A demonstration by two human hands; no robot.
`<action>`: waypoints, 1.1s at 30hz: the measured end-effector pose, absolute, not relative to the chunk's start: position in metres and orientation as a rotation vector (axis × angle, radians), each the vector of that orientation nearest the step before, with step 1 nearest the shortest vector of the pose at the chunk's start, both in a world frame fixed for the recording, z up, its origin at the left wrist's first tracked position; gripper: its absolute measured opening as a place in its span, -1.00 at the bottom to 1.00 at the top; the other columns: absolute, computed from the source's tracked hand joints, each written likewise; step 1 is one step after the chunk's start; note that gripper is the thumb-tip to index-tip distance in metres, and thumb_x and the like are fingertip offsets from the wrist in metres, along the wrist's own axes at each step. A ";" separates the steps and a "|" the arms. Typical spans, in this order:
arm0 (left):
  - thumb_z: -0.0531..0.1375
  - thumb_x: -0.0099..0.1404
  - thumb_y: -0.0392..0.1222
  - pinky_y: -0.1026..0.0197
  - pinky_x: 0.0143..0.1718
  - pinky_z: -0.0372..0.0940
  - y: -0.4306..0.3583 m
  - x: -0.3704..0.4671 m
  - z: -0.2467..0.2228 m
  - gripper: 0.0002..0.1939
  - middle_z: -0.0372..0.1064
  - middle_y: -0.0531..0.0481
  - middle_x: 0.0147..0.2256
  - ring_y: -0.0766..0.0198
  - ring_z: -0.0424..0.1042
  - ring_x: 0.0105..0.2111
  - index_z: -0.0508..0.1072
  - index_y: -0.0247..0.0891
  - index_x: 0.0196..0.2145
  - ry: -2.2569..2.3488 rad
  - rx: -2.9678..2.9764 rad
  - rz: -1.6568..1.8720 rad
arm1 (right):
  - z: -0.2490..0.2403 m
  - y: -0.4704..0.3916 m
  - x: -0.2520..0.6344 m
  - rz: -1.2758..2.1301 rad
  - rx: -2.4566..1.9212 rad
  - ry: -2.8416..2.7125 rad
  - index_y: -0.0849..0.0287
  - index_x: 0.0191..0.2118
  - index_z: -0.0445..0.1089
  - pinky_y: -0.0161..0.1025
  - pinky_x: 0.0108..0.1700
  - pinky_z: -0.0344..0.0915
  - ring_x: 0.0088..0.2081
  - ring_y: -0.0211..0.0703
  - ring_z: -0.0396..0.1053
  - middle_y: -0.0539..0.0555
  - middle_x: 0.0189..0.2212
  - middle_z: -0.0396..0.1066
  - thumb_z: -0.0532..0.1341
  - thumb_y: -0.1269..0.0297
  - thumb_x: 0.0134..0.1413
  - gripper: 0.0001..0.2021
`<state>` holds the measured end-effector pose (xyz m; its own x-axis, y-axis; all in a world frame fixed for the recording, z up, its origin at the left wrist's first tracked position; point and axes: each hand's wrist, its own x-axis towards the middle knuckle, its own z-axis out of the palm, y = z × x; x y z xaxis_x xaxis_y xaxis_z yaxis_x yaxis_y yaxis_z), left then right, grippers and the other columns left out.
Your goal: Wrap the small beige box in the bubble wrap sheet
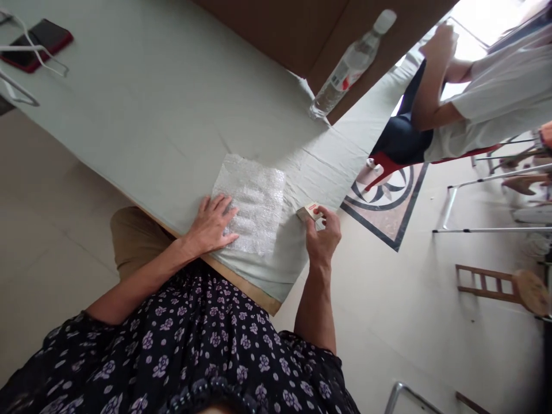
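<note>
A sheet of clear bubble wrap (259, 201) lies flat on the cloth-covered table. My left hand (212, 225) rests on its left edge, palm down with the fingers spread. To the right of the sheet, near the table's corner, my right hand (322, 236) grips a small white box (309, 211) with red print between thumb and fingers. The box is on or just above the cloth; which of the two I cannot tell. Part of it is hidden by my fingers.
A clear plastic bottle (349, 69) stands beside a large brown box (276, 29) at the back. At the far left are a phone (37, 45) and white hangers (19, 86). Another person (483, 98) sits at the right, past the table edge. A wooden stool (495, 286) is on the floor.
</note>
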<state>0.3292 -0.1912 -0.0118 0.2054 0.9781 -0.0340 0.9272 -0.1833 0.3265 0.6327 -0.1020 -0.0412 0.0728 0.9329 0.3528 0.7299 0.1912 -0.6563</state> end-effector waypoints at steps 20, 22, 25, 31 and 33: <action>0.30 0.29 0.13 -0.33 0.46 -0.22 -0.189 0.326 -0.036 -0.10 0.11 -0.42 0.41 -0.27 0.03 0.45 0.14 -0.38 0.42 1.827 2.094 0.441 | -0.050 -0.110 0.529 0.820 -1.082 -2.168 0.02 0.28 0.34 0.03 0.20 0.42 0.22 0.02 0.42 0.16 0.18 0.49 0.28 0.29 0.26 -0.51; 0.30 0.29 0.14 -0.33 0.46 -0.22 -0.189 0.325 -0.037 -0.10 0.11 -0.41 0.42 -0.26 0.03 0.45 0.14 -0.37 0.42 1.824 2.093 0.456 | -0.049 -0.112 0.528 0.812 -1.093 -2.178 0.01 0.27 0.35 0.02 0.22 0.41 0.25 0.02 0.41 0.15 0.18 0.49 0.28 0.29 0.25 -0.52; 0.29 0.30 0.14 -0.34 0.45 -0.23 -0.190 0.324 -0.040 -0.10 0.11 -0.41 0.42 -0.26 0.03 0.45 0.13 -0.36 0.42 1.815 2.102 0.485 | -0.049 -0.114 0.528 0.798 -1.089 -2.176 0.03 0.26 0.36 0.02 0.24 0.40 0.25 0.02 0.40 0.16 0.18 0.49 0.28 0.30 0.24 -0.53; 0.29 0.31 0.13 -0.31 0.46 -0.24 -0.189 0.324 -0.042 -0.10 0.10 -0.42 0.42 -0.23 0.03 0.45 0.13 -0.37 0.42 1.797 2.106 0.491 | -0.049 -0.110 0.528 0.789 -1.020 -2.208 0.09 0.24 0.36 0.00 0.21 0.42 0.23 0.01 0.41 0.20 0.19 0.47 0.27 0.32 0.26 -0.55; 0.30 0.30 0.13 -0.31 0.46 -0.23 -0.188 0.324 -0.041 -0.10 0.11 -0.41 0.42 -0.23 0.03 0.45 0.13 -0.35 0.42 1.790 2.101 0.496 | -0.048 -0.108 0.526 0.787 -1.017 -2.223 0.10 0.25 0.35 0.00 0.21 0.43 0.23 0.01 0.42 0.20 0.19 0.47 0.26 0.32 0.27 -0.55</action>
<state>0.3241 -0.1876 -0.0408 0.1471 0.9880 0.0466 0.8709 -0.1517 0.4675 0.5261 -0.1084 -0.0476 -0.5516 0.7970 0.2460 0.4646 0.5385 -0.7030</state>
